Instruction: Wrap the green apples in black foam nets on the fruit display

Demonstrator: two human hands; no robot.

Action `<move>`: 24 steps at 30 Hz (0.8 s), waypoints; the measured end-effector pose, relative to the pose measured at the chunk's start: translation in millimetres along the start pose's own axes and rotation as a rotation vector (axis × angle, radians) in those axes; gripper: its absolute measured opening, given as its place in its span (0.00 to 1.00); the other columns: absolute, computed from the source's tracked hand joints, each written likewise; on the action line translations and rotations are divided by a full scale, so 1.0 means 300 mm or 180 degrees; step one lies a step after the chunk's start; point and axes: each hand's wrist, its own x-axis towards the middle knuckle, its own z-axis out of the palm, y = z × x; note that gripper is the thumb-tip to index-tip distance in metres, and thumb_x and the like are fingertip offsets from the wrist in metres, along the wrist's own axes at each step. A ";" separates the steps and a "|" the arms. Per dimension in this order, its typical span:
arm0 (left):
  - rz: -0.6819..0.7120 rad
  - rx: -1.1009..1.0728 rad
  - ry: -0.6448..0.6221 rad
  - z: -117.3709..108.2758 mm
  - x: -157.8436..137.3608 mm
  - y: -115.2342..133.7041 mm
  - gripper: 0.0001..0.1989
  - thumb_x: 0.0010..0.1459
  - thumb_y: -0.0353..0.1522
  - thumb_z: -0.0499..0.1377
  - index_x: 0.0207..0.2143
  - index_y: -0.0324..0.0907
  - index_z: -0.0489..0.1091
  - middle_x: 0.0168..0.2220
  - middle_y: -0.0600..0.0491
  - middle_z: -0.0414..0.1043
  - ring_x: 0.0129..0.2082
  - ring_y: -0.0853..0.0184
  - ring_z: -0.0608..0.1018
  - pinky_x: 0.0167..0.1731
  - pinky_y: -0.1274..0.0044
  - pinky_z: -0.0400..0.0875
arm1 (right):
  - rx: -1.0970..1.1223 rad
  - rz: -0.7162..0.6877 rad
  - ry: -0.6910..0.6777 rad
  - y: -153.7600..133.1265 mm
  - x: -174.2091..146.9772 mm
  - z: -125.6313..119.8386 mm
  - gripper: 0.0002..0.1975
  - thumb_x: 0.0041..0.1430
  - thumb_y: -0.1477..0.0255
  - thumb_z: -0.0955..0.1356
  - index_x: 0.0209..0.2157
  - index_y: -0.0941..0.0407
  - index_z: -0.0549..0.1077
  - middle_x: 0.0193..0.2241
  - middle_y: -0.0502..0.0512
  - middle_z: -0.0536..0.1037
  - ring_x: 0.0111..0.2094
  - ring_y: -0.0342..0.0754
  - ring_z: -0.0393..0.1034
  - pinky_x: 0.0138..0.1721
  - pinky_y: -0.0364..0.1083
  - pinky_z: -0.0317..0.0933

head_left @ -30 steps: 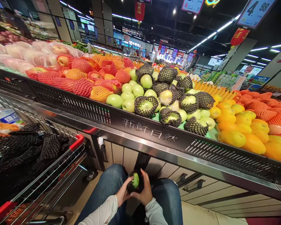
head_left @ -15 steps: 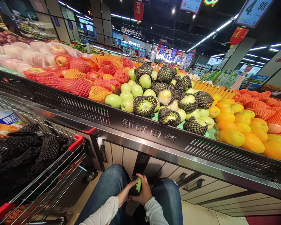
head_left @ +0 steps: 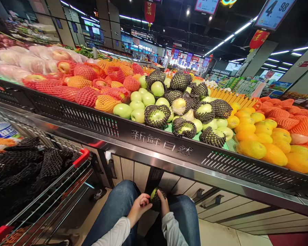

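Note:
Between my knees, a green apple (head_left: 154, 194) in a black foam net sleeve (head_left: 156, 205) is held up by my right hand (head_left: 164, 204). The right thumb lies along the near side of the sleeve; the other fingers are hidden behind it. My left hand (head_left: 140, 207) is just left of the apple, fingers curled in, its tip at the sleeve's edge. Whether anything is in the left fingers cannot be made out. Ahead on the display stand lie bare green apples (head_left: 148, 99) and several netted apples (head_left: 157, 116).
The black slotted rail (head_left: 113, 126) of the display runs across in front of me, above cabinet doors (head_left: 141, 172). Oranges (head_left: 251, 148) are to the right, red-netted fruit (head_left: 87, 96) to the left. Beside my left leg stands a shopping cart (head_left: 84, 158) with black foam nets (head_left: 50, 165).
Both hands were wrapped round the apple, with more bare green showing. Now the left hand has drawn off to the left, and the right hand holds the apple slightly higher and further right.

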 end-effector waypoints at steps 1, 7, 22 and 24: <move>0.0177 0.0153 0.0168 0.002 -0.005 0.001 0.32 0.34 0.47 0.74 0.41 0.43 0.70 0.30 0.57 0.67 0.30 0.68 0.68 0.34 0.76 0.62 | 0.0122 0.0099 -0.0149 -0.006 -0.007 0.006 0.29 0.42 0.46 0.72 0.32 0.59 0.77 0.29 0.57 0.81 0.32 0.52 0.76 0.40 0.51 0.70; 0.0530 0.0709 -0.0155 0.005 -0.046 0.006 0.43 0.41 0.44 0.71 0.59 0.46 0.61 0.60 0.43 0.65 0.60 0.50 0.67 0.61 0.65 0.59 | 0.0570 0.0722 -0.1300 -0.046 -0.053 0.036 0.31 0.50 0.42 0.65 0.33 0.58 0.79 0.31 0.59 0.82 0.39 0.58 0.78 0.40 0.55 0.72; 0.3304 0.1751 0.1465 0.073 0.008 0.606 0.42 0.41 0.36 0.71 0.58 0.48 0.56 0.56 0.43 0.69 0.55 0.51 0.75 0.58 0.59 0.67 | 0.0741 0.0867 -0.0883 -0.031 0.022 -0.031 0.41 0.62 0.41 0.49 0.42 0.63 0.73 0.29 0.64 0.83 0.26 0.49 0.79 0.24 0.41 0.66; 0.4435 0.1618 0.1721 0.108 0.033 0.808 0.47 0.42 0.36 0.70 0.60 0.50 0.48 0.58 0.43 0.66 0.57 0.52 0.73 0.58 0.57 0.66 | 0.0759 0.0816 -0.0911 -0.036 0.022 -0.029 0.41 0.64 0.43 0.49 0.43 0.63 0.73 0.29 0.63 0.83 0.26 0.49 0.79 0.23 0.41 0.66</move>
